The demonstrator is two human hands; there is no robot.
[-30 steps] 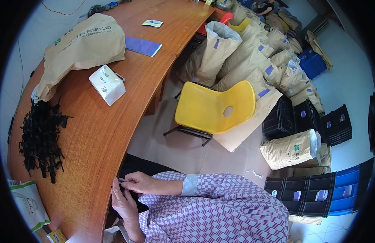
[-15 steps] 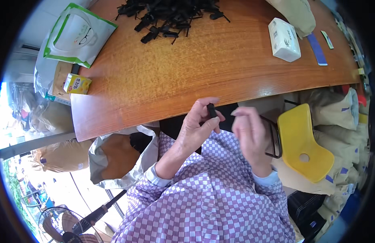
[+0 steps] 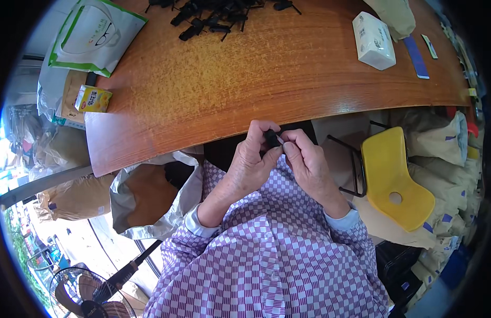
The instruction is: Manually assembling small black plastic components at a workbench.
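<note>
Just off the table's near edge, my left hand [image 3: 242, 165] is closed around a small black part [image 3: 272, 139], holding it between thumb and fingers. My right hand [image 3: 310, 169] is at the part's right side, thumb and forefinger pinched together against it. Whatever lies between those right fingertips is too small to make out. At the far side of the wooden table [image 3: 219, 79] lies a heap of similar black parts [image 3: 219, 21], some with thin stems sticking out; the frame cuts off its top.
An open sack [image 3: 118, 212] with black things inside stands left of my lap. On the table are a white-green bag [image 3: 89, 40], a yellow carton [image 3: 94, 99] and a white tissue pack [image 3: 373, 42]. A yellow chair [image 3: 388, 169] and paper sacks [image 3: 441, 185] stand right; a fan [image 3: 89, 294] lower left.
My right hand has come leftward from apart to meet the black part in my left hand, its fingers now pinched. The view has shifted slightly, moving the table's things up in the picture.
</note>
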